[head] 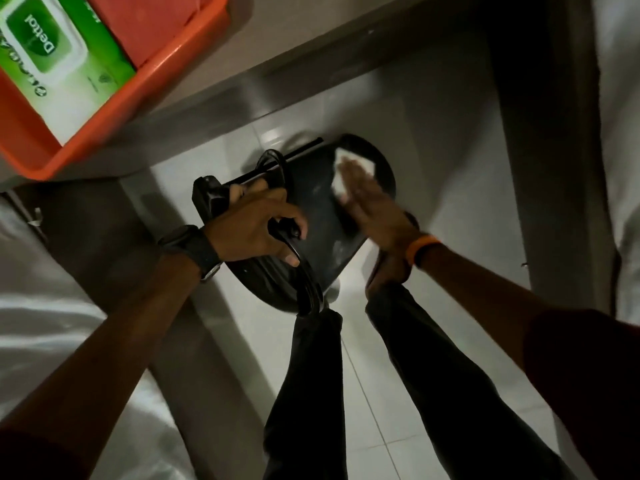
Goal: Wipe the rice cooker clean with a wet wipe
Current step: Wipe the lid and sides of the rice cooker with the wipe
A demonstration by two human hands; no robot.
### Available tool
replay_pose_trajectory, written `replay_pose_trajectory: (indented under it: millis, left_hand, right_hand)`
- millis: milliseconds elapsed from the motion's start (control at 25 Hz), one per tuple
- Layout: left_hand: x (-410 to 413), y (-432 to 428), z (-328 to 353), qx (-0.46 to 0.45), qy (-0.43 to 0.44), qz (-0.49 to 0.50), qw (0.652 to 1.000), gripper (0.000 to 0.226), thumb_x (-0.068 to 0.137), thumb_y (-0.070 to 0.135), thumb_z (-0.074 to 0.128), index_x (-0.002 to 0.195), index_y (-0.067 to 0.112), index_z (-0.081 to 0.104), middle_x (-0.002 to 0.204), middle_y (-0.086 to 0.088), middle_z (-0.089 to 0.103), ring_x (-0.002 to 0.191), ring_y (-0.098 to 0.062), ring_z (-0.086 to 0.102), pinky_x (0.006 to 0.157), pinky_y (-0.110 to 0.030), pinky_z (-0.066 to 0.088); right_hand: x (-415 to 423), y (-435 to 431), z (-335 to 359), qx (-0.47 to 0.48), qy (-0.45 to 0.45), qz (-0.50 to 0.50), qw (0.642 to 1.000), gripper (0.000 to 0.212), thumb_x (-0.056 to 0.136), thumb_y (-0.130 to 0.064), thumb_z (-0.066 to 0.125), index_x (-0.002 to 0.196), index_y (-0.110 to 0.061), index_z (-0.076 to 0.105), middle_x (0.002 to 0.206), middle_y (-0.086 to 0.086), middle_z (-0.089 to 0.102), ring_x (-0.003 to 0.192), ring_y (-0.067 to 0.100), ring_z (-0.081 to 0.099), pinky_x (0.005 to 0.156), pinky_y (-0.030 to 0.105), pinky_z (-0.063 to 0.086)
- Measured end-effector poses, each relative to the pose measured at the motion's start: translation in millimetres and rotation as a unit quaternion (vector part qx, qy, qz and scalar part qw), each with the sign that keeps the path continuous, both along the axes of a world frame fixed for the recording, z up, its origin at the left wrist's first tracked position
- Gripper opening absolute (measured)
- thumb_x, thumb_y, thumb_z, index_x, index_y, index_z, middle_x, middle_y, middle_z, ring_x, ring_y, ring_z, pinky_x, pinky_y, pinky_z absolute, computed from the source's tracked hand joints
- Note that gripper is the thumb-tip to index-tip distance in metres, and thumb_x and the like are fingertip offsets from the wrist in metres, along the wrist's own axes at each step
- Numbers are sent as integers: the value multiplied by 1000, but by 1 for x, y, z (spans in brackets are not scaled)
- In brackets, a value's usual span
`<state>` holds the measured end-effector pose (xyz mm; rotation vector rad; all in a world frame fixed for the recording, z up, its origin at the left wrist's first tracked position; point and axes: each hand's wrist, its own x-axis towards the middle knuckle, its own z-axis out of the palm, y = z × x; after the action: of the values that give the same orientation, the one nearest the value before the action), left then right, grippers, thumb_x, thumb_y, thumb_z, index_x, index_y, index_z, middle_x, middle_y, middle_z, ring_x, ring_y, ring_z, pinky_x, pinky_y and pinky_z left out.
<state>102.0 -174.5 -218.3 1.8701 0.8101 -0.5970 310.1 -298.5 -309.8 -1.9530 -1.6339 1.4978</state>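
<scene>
A black rice cooker [318, 209] is held tilted above the white tiled floor, in front of my legs. My left hand [256, 226], with a dark watch on its wrist, grips the cooker's curved black carrying handle [304, 271] and its left edge. My right hand [374, 209], with an orange band on the wrist, lies flat on the cooker's dark side, fingers stretched out and blurred. Under those fingers is a white wet wipe [353, 168], pressed against the surface near the cooker's far rim. Pale smears show on the dark side below the wipe.
An orange tray [145, 84] sits on a grey table edge at upper left and holds a green Dettol wipes pack [45, 53]. White bedding lies at the left and far right. A dark table leg [540, 168] stands to the right. My dark trouser legs fill the bottom centre.
</scene>
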Motion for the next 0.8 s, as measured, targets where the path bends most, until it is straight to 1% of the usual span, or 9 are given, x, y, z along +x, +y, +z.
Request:
replay_pose_trajectory:
  millis: [80, 160, 240, 320, 400, 480, 560, 720, 800]
  left_hand:
    - [-13, -5, -5, 8, -15, -7, 1000, 37, 55, 51, 88, 82, 43, 63, 83, 8, 50, 94, -18, 43, 93, -48, 26]
    - [-21, -4, -9, 9, -25, -4, 1000, 38, 53, 55, 86, 81, 45, 63, 80, 11, 47, 93, -16, 42, 93, -47, 25]
    - [-30, -1, -12, 4, -35, 13, 999, 39, 49, 59, 78, 82, 43, 64, 78, 17, 45, 92, -12, 40, 95, -47, 26]
    - [-41, 0, -15, -3, -40, 18, 999, 40, 48, 60, 75, 81, 41, 66, 81, 20, 46, 94, -11, 38, 96, -47, 26]
    - [-52, -4, -17, 11, -29, 2, 1000, 39, 46, 59, 82, 76, 45, 62, 79, 17, 44, 93, -10, 37, 95, -44, 23]
    - [-61, -11, -20, 35, -31, -32, 998, 39, 49, 52, 89, 73, 49, 58, 76, 16, 39, 90, -9, 35, 87, -34, 18]
    - [-64, -17, -25, 55, -46, -65, 995, 39, 49, 52, 89, 75, 49, 59, 76, 17, 37, 88, -7, 32, 76, -28, 12]
    - [-67, -20, -28, 65, -49, -70, 994, 45, 48, 52, 89, 82, 48, 60, 81, 19, 43, 88, -4, 28, 73, -27, 9]
    - [-69, -23, -30, 65, -48, -57, 995, 47, 48, 51, 89, 84, 49, 59, 82, 20, 43, 89, -4, 28, 73, -28, 10]
  right_hand:
    - [17, 27, -20, -102, -44, -112, 987, 57, 111, -32, 30, 162, -14, 12, 172, 4, 4, 161, 19, 1, 131, 36, 3]
    - [-2, 33, -16, -79, -33, -118, 989, 54, 111, -29, 31, 161, -13, 18, 171, 7, 11, 160, 21, 6, 131, 39, 5]
    - [-41, 18, 7, 38, 46, -14, 998, 52, 110, -24, 34, 159, -12, 25, 169, 9, 20, 159, 19, 12, 131, 41, 8]
    - [-60, 6, 13, 102, 91, 109, 985, 52, 109, -26, 33, 159, -14, 27, 169, 8, 23, 158, 16, 14, 132, 37, 9]
    - [-49, 27, -5, 79, 28, 76, 994, 51, 109, -28, 33, 158, -14, 30, 167, 9, 27, 157, 20, 19, 131, 38, 12]
    - [-25, 63, -30, -42, -80, -43, 995, 49, 110, -33, 33, 155, -15, 38, 164, 9, 34, 155, 26, 27, 128, 38, 19]
    - [-20, 86, -38, -97, -129, -23, 987, 48, 110, -35, 30, 150, -13, 45, 159, 12, 42, 149, 30, 37, 123, 36, 28]
    - [-78, 46, 1, -25, 50, 103, 993, 52, 106, -47, 29, 154, -28, 35, 165, 2, 33, 153, 23, 31, 125, 37, 23]
    - [-71, 29, -3, 24, 51, 140, 989, 52, 108, -39, 32, 157, -24, 31, 167, 2, 29, 156, 21, 24, 128, 33, 16]
